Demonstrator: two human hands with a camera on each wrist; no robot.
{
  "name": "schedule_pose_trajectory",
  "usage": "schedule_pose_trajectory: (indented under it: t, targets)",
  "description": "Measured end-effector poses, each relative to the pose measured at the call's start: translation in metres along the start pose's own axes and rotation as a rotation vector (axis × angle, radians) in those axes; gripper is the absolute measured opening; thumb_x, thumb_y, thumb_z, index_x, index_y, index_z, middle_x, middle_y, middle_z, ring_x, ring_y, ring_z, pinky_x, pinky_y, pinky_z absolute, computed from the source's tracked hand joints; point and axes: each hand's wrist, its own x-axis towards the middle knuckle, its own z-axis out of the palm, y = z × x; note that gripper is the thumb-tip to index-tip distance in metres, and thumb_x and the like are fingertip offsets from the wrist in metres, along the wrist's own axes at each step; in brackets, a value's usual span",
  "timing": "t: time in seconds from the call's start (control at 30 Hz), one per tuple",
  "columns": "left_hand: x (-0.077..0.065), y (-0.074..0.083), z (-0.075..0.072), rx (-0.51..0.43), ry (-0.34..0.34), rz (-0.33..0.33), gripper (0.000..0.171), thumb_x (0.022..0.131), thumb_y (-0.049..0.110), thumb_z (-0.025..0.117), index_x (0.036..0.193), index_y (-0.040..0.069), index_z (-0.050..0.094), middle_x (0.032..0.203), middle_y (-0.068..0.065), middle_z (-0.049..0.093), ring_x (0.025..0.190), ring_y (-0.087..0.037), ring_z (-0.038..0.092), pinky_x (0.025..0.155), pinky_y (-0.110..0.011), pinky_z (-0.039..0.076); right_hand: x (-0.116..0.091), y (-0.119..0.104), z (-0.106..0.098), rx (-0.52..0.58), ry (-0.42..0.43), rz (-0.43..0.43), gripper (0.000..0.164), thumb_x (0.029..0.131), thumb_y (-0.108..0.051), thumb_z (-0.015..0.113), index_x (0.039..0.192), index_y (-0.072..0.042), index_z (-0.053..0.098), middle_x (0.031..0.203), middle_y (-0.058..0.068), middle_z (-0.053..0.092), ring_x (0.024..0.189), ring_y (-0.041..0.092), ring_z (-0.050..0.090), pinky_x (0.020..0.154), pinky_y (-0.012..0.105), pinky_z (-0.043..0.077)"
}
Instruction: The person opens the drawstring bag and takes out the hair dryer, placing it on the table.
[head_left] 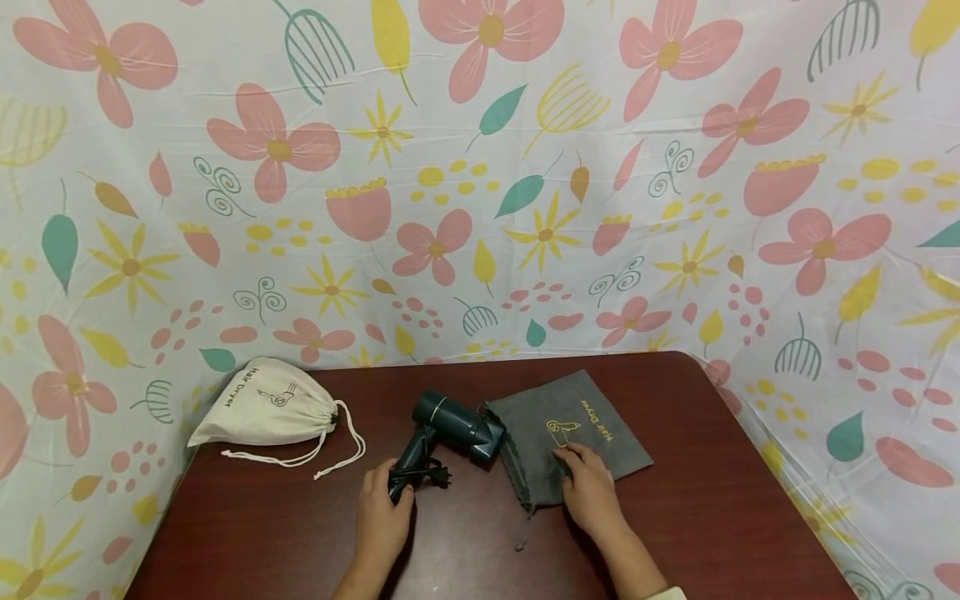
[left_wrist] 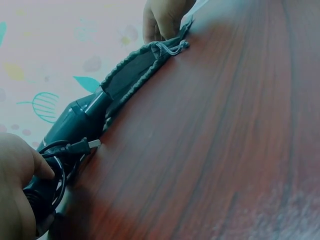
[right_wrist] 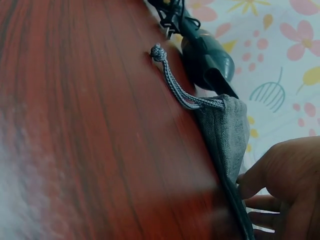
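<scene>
My left hand (head_left: 384,515) grips the handle of a dark hair dryer (head_left: 453,421), with its black cord and plug (left_wrist: 81,147) bunched beside the handle. The dryer's nozzle points right and meets the open mouth of a grey drawstring pouch (head_left: 551,425). That pouch lies flat-ish on the table, printed "Hair Dryer" in gold with a small dryer drawing. On its front side my right hand (head_left: 588,492) pinches the fabric between thumb and fingers; the fingertips are partly hidden. In the left wrist view the pouch's mouth gapes. A knotted grey drawstring (right_wrist: 172,82) hangs from its near corner.
A cream drawstring bag (head_left: 273,408), also printed "Hair Dryer", lies at the table's back left with its white cords trailing. The dark red-brown table (head_left: 480,558) ends against a flower-patterned curtain (head_left: 480,208) at the back and sides.
</scene>
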Motion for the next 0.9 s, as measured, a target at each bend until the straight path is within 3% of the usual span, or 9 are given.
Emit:
schedule_pose_trajectory:
  t: [0.4,0.6,0.9]
  targets:
    - [-0.001,-0.002,-0.001,0.007,-0.01,0.002,0.049,0.085,0.005,0.073,0.132,0.011,0.063,0.116,-0.016,0.063,0.112,-0.035,0.061,0.091,-0.052,0.048,0.006,0.005,-0.001,0.008,0.011,-0.015,0.045,0.092,0.01,0.049,0.135,0.002,0.059,0.141,0.027,0.054,0.135,0.051,0.046,0.106,0.066,0.04]
    - [0.0,-0.002,-0.001,0.008,-0.009,0.012,0.049,0.085,0.005,0.073,0.132,0.009,0.064,0.119,-0.016,0.063,0.114,-0.035,0.06,0.094,-0.053,0.047,0.007,-0.008,-0.004,0.046,-0.006,0.018,0.044,0.098,-0.008,0.059,0.141,0.001,0.055,0.146,0.027,0.05,0.142,0.05,0.038,0.111,0.067,0.034]
    - [0.002,0.0,-0.003,0.0,-0.016,0.076,0.053,0.084,0.001,0.074,0.135,0.012,0.064,0.12,-0.016,0.064,0.112,-0.035,0.063,0.093,-0.052,0.049,0.003,-0.032,-0.003,0.053,-0.005,-0.037,0.048,0.095,-0.021,0.07,0.139,-0.006,0.059,0.147,0.024,0.049,0.137,0.046,0.045,0.106,0.064,0.041]
